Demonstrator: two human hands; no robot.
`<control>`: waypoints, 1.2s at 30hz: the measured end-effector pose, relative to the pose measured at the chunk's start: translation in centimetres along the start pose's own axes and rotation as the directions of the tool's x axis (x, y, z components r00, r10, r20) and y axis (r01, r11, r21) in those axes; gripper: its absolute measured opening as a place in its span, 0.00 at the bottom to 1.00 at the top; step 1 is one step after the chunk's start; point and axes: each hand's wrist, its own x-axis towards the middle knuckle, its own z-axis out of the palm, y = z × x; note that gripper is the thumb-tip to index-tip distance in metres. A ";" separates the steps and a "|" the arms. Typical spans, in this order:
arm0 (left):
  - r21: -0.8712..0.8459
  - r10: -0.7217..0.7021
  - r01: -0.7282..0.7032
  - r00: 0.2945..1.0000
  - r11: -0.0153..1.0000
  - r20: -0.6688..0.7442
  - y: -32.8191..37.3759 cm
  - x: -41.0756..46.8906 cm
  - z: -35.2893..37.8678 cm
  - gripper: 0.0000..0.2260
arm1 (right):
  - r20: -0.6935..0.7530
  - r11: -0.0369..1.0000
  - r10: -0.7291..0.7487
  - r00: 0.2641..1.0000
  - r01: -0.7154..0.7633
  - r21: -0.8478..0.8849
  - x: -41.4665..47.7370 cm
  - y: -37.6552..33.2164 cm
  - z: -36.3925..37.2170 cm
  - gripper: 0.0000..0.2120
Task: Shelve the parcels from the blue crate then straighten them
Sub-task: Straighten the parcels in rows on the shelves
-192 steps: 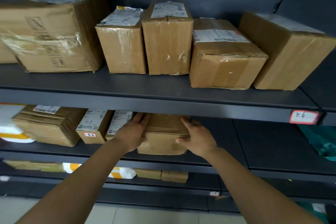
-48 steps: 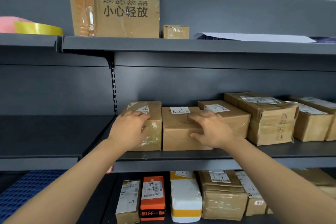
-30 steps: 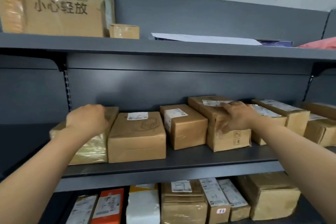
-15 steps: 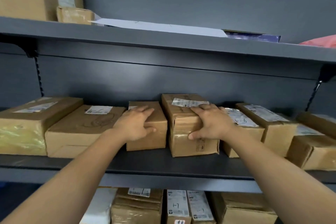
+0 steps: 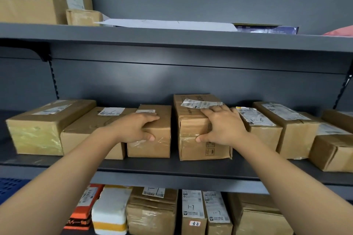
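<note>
Nearby — labelled box (image 5: 264,131) just beside right hand (image 5: 223,127).

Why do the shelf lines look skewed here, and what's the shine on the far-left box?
Head view: the wide-angle lens slants the upper shelf edge and leans the slotted uprights inward. Same head view: the leftmost parcel shines where light glances off its clear tape wrap, and a soft bright patch lies on the back panel.
</note>
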 end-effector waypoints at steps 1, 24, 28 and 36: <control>-0.005 0.003 -0.003 1.000 1.000 -0.001 0.0 -0.2 0.0 0.34 | -0.008 1.000 -0.002 1.000 0.002 -0.002 -0.2 -0.3 0.0 0.46; 0.027 0.066 -0.064 0.996 0.998 -0.056 -0.6 -1.3 0.7 0.34 | -0.055 1.000 0.005 0.998 -0.005 -0.004 -1.7 -2.3 -0.3 0.44; 0.002 0.048 -0.048 0.998 0.999 -0.048 -0.4 -1.5 0.3 0.34 | -0.066 0.998 0.050 0.997 -0.051 -0.023 -2.6 0.4 -1.0 0.46; -0.136 -0.057 0.064 0.997 0.989 0.053 -0.1 -1.0 -0.5 0.32 | 0.033 0.926 0.375 0.927 -0.372 -0.063 -6.1 10.4 -1.5 0.48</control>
